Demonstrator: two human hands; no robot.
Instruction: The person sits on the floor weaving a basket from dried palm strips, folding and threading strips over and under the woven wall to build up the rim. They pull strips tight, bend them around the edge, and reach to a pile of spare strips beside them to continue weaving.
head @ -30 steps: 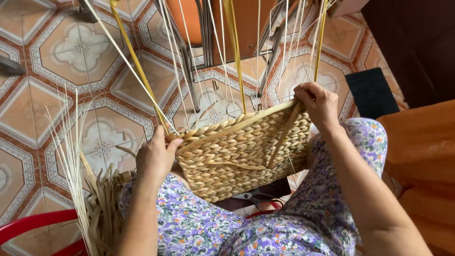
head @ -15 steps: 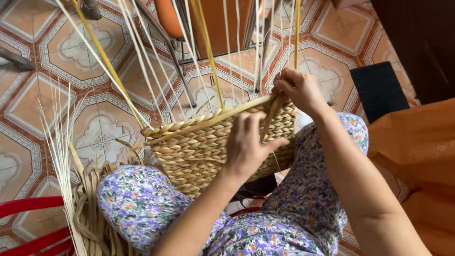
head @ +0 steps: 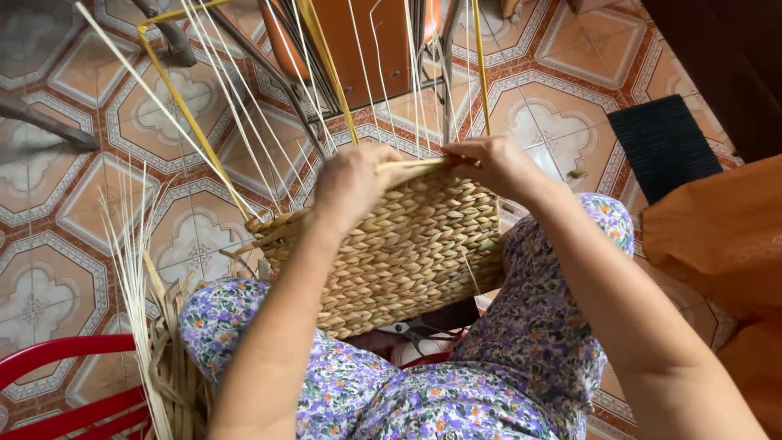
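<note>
A half-woven straw basket (head: 399,253) rests on my lap, between knees in purple flowered cloth. Pale and yellow stakes (head: 326,73) stand up from its rim. My left hand (head: 354,183) grips the top edge of the basket near the middle, fingers curled over the rim. My right hand (head: 489,163) pinches a flat straw strand (head: 415,165) at the rim, close to the left hand. The fingertips of both hands are partly hidden by the weave.
Patterned floor tiles (head: 73,269) lie all around. A bundle of loose straw (head: 155,342) leans at my left knee beside a red plastic chair (head: 65,383). Scissors (head: 415,330) lie under the basket. A dark mat (head: 664,143) and orange cloth (head: 725,236) are on the right.
My left hand moved from the basket's left corner, across its face, up to the middle of the rim beside my right hand. The view shifted slightly.
</note>
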